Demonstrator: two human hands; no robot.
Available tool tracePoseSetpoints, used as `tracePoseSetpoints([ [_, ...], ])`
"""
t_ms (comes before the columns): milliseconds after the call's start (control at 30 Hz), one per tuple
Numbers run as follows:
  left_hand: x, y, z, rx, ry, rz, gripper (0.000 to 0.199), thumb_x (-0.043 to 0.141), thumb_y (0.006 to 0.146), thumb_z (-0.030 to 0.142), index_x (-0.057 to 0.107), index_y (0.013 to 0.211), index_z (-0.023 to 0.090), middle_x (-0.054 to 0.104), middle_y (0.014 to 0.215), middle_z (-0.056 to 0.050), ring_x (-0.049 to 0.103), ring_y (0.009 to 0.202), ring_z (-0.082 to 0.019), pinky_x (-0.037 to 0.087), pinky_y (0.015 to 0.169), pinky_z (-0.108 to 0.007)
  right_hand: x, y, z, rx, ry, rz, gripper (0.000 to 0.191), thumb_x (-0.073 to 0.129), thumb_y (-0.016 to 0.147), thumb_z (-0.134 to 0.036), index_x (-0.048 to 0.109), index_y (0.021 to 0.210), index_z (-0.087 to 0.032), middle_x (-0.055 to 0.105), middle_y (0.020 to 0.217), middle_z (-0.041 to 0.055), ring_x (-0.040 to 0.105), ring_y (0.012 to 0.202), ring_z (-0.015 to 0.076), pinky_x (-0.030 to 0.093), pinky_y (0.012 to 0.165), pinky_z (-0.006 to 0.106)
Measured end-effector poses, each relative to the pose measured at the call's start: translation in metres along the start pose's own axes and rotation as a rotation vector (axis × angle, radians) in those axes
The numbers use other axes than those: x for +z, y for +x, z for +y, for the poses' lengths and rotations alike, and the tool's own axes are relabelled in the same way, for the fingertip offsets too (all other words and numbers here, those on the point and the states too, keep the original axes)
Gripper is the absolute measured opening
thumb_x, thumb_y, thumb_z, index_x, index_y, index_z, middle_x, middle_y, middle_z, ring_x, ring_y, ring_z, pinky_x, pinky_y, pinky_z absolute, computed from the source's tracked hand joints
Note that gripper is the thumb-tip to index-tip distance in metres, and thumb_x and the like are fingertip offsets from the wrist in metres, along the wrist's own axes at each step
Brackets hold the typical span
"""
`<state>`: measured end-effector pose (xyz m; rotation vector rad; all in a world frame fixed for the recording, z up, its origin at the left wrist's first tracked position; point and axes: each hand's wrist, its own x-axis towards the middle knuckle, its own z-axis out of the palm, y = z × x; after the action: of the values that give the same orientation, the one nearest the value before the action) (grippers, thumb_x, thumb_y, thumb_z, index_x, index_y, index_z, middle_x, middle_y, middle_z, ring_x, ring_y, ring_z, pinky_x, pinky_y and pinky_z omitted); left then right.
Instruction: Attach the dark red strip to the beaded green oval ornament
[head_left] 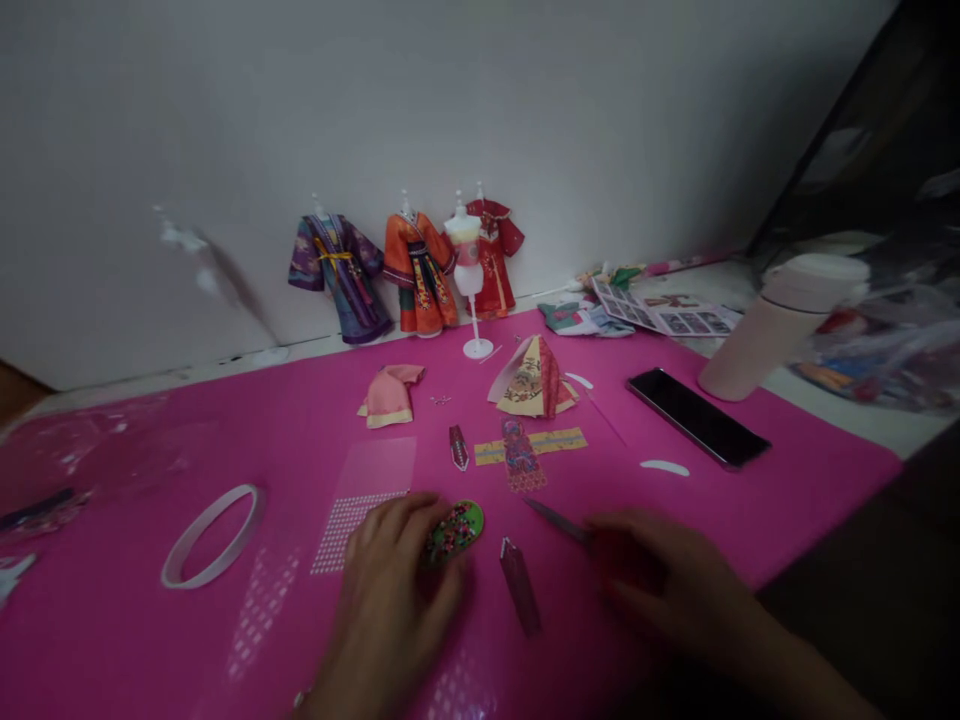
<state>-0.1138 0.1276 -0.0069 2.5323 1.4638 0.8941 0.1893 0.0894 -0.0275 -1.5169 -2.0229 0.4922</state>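
Note:
My left hand is closed round the edge of a small green oval dish dotted with tiny colourful beads. In my right hand are red-handled scissors, their pointed metal tip facing left; the handles are mostly hidden by my fingers. Between both hands lies a dark pink pointed fabric strip with a pale trimmed tip. Farther back is a shorter pointed strip. Beside it a patterned fabric panel crosses a yellow band. A sheet of small pearls sits left of my left hand.
A pink doll top and a cream-and-red skirt lie behind. Dressed mini mannequins and a bare white mannequin line the wall. A phone and bottle stand right, a tape roll left.

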Motion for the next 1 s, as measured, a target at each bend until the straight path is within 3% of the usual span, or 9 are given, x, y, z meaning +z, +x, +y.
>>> tracePoseSetpoints([
  [167,0.008,-0.001,-0.001,-0.041,-0.007,-0.039,0.037,0.058,0.085,0.017,0.053,0.121,0.025,0.063,0.118,-0.008,0.055,0.11,-0.031,0.046,0.09,-0.052,-0.007,-0.007,0.011,0.014,-0.04,-0.005,0.037,0.062,0.079,-0.021,0.067,0.115,-0.027,0.076,0.107,0.0057,0.074,0.092,0.0258,0.06,0.076,0.039],
  [367,0.007,-0.001,0.001,-0.076,-0.037,-0.046,0.037,0.055,0.084,0.011,0.054,0.119,0.023,0.063,0.113,-0.009,0.056,0.106,-0.031,0.046,0.087,-0.052,-0.02,-0.009,0.026,-0.128,-0.134,-0.012,0.033,0.054,0.094,-0.025,0.066,0.124,-0.03,0.074,0.11,0.0071,0.073,0.094,0.0234,0.061,0.078,0.035],
  [500,0.009,-0.002,0.0,-0.096,-0.035,-0.05,0.03,0.055,0.087,0.014,0.057,0.116,0.022,0.065,0.107,-0.008,0.058,0.101,-0.031,0.047,0.084,-0.05,-0.016,-0.008,0.03,-0.199,-0.155,0.031,0.034,0.049,0.096,-0.024,0.069,0.124,-0.027,0.073,0.108,0.0112,0.073,0.092,0.0247,0.062,0.076,0.034],
  [633,0.011,-0.001,-0.001,-0.113,-0.034,-0.051,0.027,0.056,0.088,0.016,0.059,0.114,0.021,0.067,0.105,-0.008,0.059,0.1,-0.03,0.048,0.084,-0.048,-0.009,-0.011,0.035,-0.146,-0.157,0.016,0.039,0.045,0.098,-0.025,0.065,0.131,-0.025,0.07,0.109,0.0128,0.071,0.096,0.0261,0.061,0.082,0.039],
  [800,0.013,0.001,-0.003,-0.103,-0.04,-0.042,0.028,0.058,0.087,0.017,0.06,0.114,0.021,0.069,0.105,-0.008,0.062,0.099,-0.029,0.049,0.084,-0.046,-0.006,-0.008,0.03,-0.115,-0.135,-0.004,0.04,0.043,0.101,-0.026,0.059,0.137,-0.022,0.067,0.111,0.0146,0.068,0.098,0.0268,0.058,0.086,0.042],
  [1000,0.013,0.006,-0.011,-0.048,-0.03,-0.006,0.022,0.059,0.089,0.027,0.063,0.109,0.023,0.071,0.097,-0.007,0.065,0.091,-0.029,0.051,0.078,-0.044,-0.003,0.002,0.015,-0.11,-0.146,0.059,0.032,0.05,0.099,-0.024,0.062,0.127,-0.015,0.066,0.116,0.0173,0.064,0.107,0.0284,0.054,0.094,0.044],
])
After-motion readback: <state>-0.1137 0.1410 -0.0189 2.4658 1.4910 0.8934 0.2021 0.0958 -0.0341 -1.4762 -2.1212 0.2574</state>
